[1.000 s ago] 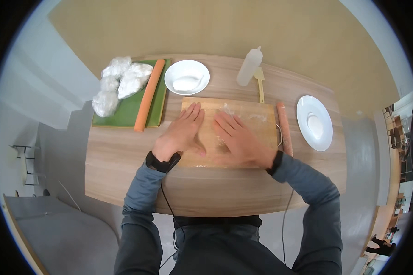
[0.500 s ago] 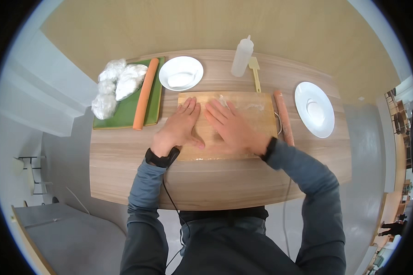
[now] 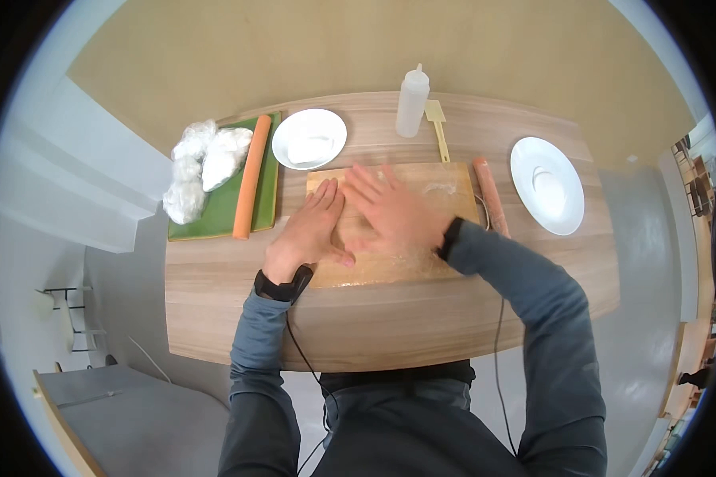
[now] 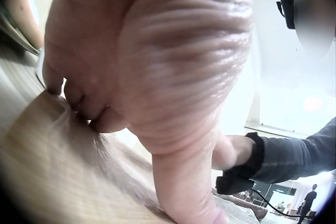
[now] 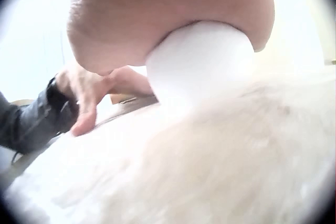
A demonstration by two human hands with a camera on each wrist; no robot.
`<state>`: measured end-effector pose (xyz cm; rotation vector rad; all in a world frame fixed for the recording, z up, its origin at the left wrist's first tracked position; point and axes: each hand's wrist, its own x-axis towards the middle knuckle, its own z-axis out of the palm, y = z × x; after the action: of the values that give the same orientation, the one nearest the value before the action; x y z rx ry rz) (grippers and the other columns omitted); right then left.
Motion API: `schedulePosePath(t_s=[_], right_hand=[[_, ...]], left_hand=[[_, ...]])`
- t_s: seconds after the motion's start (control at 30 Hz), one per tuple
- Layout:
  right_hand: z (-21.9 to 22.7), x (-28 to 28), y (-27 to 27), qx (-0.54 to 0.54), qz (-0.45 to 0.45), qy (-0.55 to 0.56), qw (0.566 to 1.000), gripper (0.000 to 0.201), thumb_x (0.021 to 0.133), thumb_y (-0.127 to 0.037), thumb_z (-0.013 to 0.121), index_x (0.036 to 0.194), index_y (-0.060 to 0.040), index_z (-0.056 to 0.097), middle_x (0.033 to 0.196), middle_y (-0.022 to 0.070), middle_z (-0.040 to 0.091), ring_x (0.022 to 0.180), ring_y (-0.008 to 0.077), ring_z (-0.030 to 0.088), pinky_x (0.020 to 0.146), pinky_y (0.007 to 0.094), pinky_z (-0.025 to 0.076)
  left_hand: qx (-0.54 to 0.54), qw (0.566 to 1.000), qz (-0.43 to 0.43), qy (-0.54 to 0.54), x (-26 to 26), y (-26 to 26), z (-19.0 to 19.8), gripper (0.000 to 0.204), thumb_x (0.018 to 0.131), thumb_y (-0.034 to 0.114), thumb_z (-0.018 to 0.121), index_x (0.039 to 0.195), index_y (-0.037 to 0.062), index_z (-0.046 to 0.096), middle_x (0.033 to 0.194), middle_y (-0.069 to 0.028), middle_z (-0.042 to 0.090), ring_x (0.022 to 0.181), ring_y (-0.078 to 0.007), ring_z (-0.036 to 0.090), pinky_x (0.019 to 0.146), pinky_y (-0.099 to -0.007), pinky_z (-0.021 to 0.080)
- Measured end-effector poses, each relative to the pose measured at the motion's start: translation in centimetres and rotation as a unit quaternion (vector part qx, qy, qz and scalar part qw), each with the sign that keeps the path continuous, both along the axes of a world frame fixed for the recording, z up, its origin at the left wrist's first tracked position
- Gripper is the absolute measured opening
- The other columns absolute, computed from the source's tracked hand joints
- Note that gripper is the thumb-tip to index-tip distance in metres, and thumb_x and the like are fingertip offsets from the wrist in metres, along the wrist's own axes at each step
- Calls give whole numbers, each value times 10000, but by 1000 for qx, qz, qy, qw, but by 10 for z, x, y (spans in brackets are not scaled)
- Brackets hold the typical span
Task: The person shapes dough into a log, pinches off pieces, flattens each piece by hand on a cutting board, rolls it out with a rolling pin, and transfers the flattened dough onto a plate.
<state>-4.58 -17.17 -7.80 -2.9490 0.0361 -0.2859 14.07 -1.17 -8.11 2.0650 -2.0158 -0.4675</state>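
Note:
A wooden board (image 3: 342, 274) lies on the table, with wrinkled clear plastic film (image 4: 100, 155) over it. My left hand (image 3: 309, 230) rests on the board's left side with fingers straight and thumb out; its fingertips and thumb tip press the film in the left wrist view. Close to its right is my right hand (image 3: 394, 211), blurred, its straight fingers pointing up and left over the board. Beneath that palm, the right wrist view shows a smooth, white, rounded thing (image 5: 202, 66) against the film-covered surface; its kind I cannot tell. The head view hides it under the hand.
On the left, a green tray (image 3: 266, 191) bears plastic-wrapped white bundles (image 3: 189, 179) and an orange rolling pin (image 3: 250, 179). Behind the board stand a white bowl (image 3: 282, 155), a squeeze bottle (image 3: 411, 107) and a spatula (image 3: 437, 123). A second rolling pin (image 3: 489, 191) and a white plate (image 3: 553, 219) lie right.
My right hand has slid left over the board, closer to the left hand. The left hand keeps its place on the board. The head view has shifted a little.

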Motion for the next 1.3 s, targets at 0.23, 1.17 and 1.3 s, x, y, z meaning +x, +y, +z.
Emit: schedulePosePath(t_s=[0.23,1.17,1.3], right_hand=[[31,-71,-3,56,32,51,997,806,1004,-497,692,1550,41,445,1672,271,347,1605,415,244,1290,589,211],[16,-14,12,18,45,-31,998,945,941,-609,687,1560,55,422,1661,278,357,1582,435,277,1273,633,213],[26,-53,9,26,94,1,995,1025,921,-722,631,1541,73,451,1654,294,372,1595,431,259,1276,651,170]], left_hand=[[14,1000,12,19,-6,4,12,1363,590,464,982,1597,-138,288,1699,-352,227,1626,-440,161,1332,-473,202],[6,1000,5,18,-3,1,10,1355,574,477,993,1581,-132,322,1692,-343,258,1622,-429,186,1332,-478,210],[16,1000,11,24,-5,3,13,1386,579,473,989,1609,-125,280,1713,-335,210,1633,-423,147,1338,-466,186]])
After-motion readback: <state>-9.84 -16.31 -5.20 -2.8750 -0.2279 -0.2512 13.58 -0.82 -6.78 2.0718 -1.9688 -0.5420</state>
